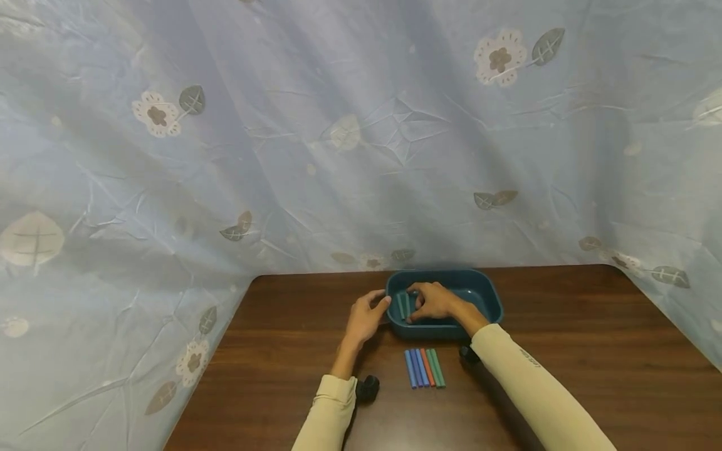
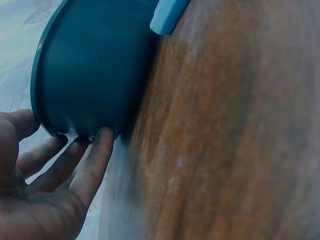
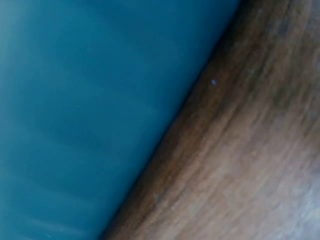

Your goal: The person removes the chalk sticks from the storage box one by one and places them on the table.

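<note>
In the head view, a dark teal plastic basin (image 1: 491,304) stands at the back of the table. Two green sticks (image 1: 401,307) lie side by side at its left end. My right hand (image 1: 434,302) reaches inside and pinches the right-hand green stick (image 1: 407,304) between thumb and index finger at its two ends. At the basin's left end, my left hand (image 1: 363,319) touches the outer wall; the left wrist view shows its extended fingers (image 2: 95,167) against the basin (image 2: 95,65). The right wrist view holds only the basin's wall (image 3: 90,110) and table, hiding the right fingers.
In front of the basin, a row of coloured sticks (image 1: 418,368) lies on the brown wooden table (image 1: 271,376): several blue, one red (image 1: 427,368), two green. A pale floral cloth (image 1: 338,188) hangs behind the table and along its sides. Each wrist wears a small black camera (image 1: 368,389).
</note>
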`<state>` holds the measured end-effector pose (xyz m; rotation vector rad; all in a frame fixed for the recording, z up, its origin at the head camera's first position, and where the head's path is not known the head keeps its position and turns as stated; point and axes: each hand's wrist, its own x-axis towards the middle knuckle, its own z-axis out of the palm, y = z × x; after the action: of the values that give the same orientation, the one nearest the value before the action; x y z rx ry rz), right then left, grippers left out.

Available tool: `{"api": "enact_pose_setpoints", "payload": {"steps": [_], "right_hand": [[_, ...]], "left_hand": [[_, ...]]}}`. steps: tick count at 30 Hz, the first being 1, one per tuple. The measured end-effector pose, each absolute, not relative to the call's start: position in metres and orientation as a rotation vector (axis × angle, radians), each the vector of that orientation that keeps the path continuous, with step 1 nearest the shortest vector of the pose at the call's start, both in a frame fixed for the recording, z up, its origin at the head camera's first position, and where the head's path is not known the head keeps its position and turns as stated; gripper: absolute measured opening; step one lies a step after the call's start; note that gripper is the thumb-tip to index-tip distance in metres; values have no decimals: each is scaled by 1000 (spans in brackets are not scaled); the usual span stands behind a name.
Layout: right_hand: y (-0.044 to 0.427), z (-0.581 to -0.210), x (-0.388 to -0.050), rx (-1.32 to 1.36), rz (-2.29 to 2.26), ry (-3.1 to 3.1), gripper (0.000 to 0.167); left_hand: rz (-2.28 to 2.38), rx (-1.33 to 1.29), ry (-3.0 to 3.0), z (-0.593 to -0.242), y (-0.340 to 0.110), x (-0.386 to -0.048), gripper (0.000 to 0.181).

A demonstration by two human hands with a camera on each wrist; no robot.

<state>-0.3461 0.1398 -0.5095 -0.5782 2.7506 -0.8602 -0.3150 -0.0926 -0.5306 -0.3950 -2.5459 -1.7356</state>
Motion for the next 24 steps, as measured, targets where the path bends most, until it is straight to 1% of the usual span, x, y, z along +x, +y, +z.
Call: {"api": "enact_pose_setpoints", "payload": {"steps": [11, 24], "right_hand": [[153, -491, -340, -625, -947, 2767, 86], [169, -464, -306, -763, -981, 2801, 85]], "left_hand": [[-1878, -396, -2495, -528, -92, -315, 43], [-1695, -406, -2531, -531, -91, -316, 40]]}}
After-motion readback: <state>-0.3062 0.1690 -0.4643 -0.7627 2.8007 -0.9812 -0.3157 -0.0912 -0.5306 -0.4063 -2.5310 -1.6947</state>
